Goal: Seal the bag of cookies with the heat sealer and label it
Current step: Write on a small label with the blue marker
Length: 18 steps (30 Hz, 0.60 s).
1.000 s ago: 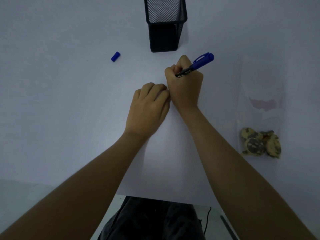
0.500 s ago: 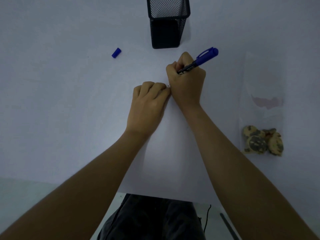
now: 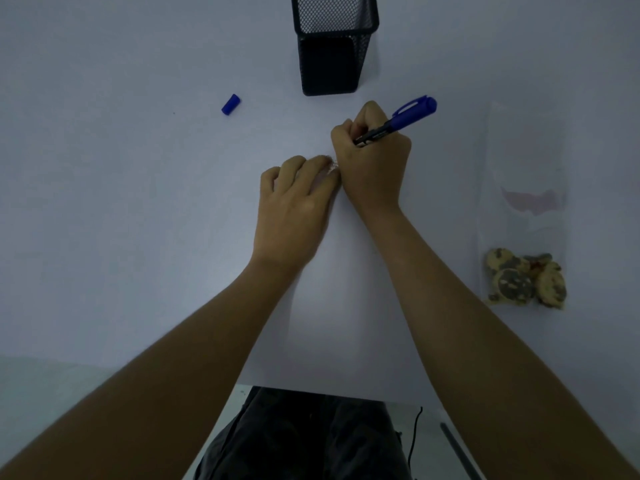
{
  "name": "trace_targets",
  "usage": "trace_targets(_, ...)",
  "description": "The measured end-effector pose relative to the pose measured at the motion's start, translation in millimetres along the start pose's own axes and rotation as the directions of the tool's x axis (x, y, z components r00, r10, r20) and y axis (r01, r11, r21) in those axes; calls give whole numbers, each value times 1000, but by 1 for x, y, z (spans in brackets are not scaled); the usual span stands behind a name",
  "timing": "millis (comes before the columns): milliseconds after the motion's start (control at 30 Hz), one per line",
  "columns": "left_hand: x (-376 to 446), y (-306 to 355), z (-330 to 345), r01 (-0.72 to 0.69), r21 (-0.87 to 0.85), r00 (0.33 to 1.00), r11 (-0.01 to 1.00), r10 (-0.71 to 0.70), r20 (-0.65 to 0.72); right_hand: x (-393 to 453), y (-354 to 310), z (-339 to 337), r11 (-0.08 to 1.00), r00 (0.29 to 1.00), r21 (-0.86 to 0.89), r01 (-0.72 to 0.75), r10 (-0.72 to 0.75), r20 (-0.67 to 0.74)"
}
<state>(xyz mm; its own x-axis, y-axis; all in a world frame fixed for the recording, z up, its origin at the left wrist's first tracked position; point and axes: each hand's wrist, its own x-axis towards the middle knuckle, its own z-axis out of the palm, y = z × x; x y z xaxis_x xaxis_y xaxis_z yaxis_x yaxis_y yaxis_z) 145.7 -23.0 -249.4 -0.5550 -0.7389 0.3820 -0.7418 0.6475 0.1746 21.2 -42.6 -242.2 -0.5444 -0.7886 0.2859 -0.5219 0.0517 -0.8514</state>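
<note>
My right hand [image 3: 372,168] grips a blue marker [image 3: 401,119] with its tip pointed down at the white table, the tip hidden behind my fingers. My left hand [image 3: 294,206] lies flat beside it, fingertips pressing down on something small and pale at the spot where the two hands meet; what it is I cannot tell. The clear bag of cookies [image 3: 524,216] lies flat at the right, with several cookies [image 3: 524,282] gathered at its near end. The marker's blue cap [image 3: 231,104] lies loose at the far left.
A black mesh pen holder [image 3: 330,46] stands at the back, just beyond my right hand. The white table's [image 3: 104,220] near edge runs below my forearms, with dark trousers and a thin black cable under it. No heat sealer is in view.
Both hands stay together at the same spot. The right hand and marker have shifted only slightly; the view has drifted a little.
</note>
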Motion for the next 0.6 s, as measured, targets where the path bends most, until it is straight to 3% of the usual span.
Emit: trace_targets(600, 0, 1, -2, 7, -60, 1000, 998, -6, 13, 0, 0, 0, 1000, 1000, -16, 27, -27, -6)
